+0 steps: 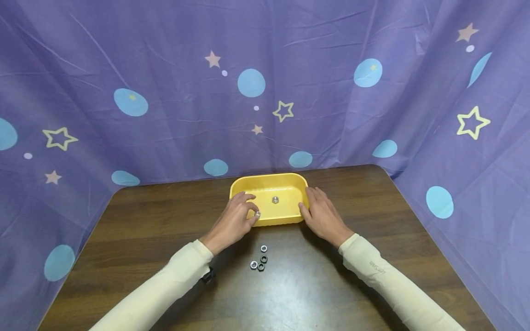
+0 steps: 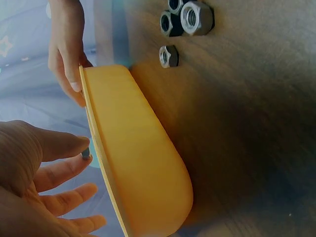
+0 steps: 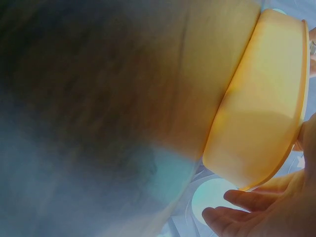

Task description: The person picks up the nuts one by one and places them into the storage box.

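Note:
A yellow tray stands at the table's back edge, with one metal nut lying inside. Over the tray's near left part, the left hand pinches a nut between thumb and index finger; in the left wrist view this nut shows beside the tray's rim, the other fingers spread. The right hand holds the tray's right end, thumb at the near rim; the right wrist view shows the fingers by the tray wall.
Several nuts lie on the wooden table in front of the tray, among them a silver one and a dark one. A purple curtain with stars and dots hangs behind the table and along its sides.

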`<state>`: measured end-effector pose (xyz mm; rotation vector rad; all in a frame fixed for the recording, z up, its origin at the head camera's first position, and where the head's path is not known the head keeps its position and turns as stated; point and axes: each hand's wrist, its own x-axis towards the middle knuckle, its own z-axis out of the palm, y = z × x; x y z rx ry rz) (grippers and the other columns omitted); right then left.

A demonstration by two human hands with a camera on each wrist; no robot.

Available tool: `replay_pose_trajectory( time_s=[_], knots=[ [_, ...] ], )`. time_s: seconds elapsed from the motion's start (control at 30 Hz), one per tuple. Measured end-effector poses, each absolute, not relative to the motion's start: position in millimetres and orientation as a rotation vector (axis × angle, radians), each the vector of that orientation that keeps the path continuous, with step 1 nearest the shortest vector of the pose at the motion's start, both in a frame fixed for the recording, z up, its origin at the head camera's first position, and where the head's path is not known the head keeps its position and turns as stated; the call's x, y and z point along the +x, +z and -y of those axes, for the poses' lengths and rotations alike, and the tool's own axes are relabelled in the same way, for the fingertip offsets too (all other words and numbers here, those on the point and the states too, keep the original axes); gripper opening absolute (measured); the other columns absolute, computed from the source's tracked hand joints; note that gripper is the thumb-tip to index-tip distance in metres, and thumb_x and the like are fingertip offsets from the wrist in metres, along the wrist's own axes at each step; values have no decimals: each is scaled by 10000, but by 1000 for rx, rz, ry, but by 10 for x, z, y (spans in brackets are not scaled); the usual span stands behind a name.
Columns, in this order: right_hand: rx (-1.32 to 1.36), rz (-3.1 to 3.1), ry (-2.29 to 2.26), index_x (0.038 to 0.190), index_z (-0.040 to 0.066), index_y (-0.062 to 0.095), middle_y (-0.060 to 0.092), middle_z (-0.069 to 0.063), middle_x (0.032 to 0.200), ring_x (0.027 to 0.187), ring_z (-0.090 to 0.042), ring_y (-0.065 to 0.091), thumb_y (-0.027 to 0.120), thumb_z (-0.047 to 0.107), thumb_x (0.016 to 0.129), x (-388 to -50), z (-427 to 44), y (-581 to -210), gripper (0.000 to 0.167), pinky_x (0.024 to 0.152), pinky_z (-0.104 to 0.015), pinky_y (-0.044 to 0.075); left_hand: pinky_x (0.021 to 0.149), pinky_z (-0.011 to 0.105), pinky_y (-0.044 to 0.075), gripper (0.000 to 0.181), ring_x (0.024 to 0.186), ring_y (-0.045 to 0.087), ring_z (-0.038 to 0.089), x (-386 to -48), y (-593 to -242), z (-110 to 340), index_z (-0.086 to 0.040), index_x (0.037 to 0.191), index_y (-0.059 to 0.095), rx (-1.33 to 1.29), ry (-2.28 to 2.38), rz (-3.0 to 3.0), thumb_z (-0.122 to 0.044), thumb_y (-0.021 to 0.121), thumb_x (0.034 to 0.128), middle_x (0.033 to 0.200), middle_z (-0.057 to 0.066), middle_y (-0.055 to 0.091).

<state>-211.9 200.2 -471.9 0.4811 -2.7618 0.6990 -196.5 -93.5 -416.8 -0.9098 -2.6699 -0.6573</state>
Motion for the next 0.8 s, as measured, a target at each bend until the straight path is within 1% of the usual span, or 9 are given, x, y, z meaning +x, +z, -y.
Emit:
replay_pose_trajectory(
  time_s=[0.23,0.4,0.57,0.73,0.8],
  knots=[
    [479,2766,712,1575,-143,459,532,-343,1582,1530,-519,442,543,320,1144,-2120,-1997,-4729,638,1293,-584,324,1194,621,426,87,1340,601,494,-2037,-4151,887,25,971,831,-915,-656,2678,-34,857,914,1333,291,720],
    [481,2765,711,1576,-144,458,528,-346,1584,1529,-520,442,553,308,1139,-2109,-1996,-4748,636,1287,-594,330,1188,624,432,84,1337,607,491,-2111,-4153,853,32,968,830,-917,-631,2694,-35,844,919,1337,295,717],
    [483,2744,698,1570,-151,459,531,-356,1575,1519,-530,450,570,292,1132,-2112,-1999,-4742,633,1278,-609,339,1177,614,446,83,1325,621,458,-2214,-4150,828,22,973,835,-915,-588,2705,-48,829,928,1333,277,725],
    [486,2739,697,1568,-148,465,539,-352,1570,1519,-527,451,571,291,1130,-2118,-2007,-4739,629,1280,-603,340,1157,635,457,82,1324,623,449,-2296,-4154,792,9,978,845,-914,-591,2736,-53,820,931,1338,277,725],
    [484,2740,699,1568,-146,466,541,-349,1569,1520,-524,451,573,291,1129,-2120,-2005,-4739,628,1282,-598,339,1168,647,445,91,1338,615,459,-2319,-4150,780,6,993,847,-910,-590,2760,-63,819,941,1357,276,718]
  ],
)
